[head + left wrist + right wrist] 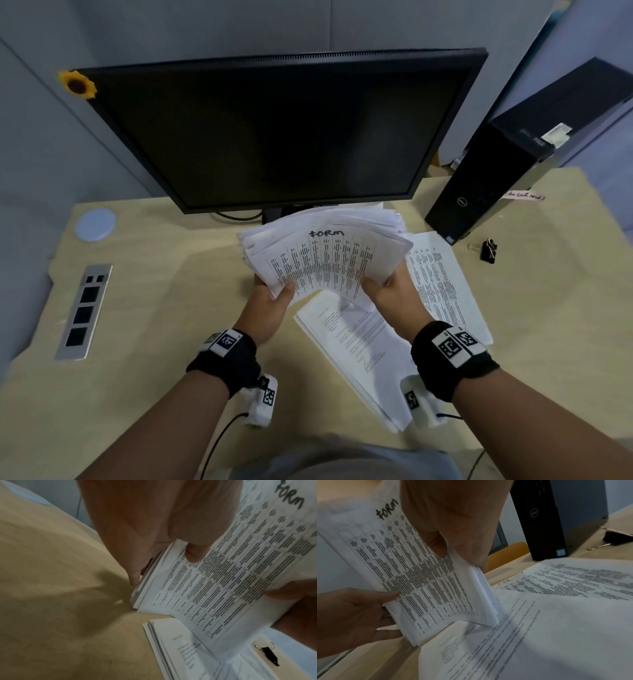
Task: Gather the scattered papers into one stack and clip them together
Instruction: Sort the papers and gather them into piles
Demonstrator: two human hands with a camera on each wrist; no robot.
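Observation:
A thick paper stack (325, 253), its top sheet a printed table marked "FORM", stands on edge above the desk and bows between both hands. My left hand (274, 298) grips its left side, thumb on the front (193, 555). My right hand (387, 287) grips its right side (453, 545). The stack's lower edge (453, 623) touches a second pile of letter sheets (359, 346) lying flat on the desk. A third printed sheet (442, 281) lies to the right. A black binder clip (489, 250) lies further right, near the computer tower.
A dark monitor (274, 137) stands just behind the stack. A black computer tower (496, 178) is at the back right. A metal socket strip (84, 311) and a round coaster (95, 225) sit on the tan desk (164, 308) at left.

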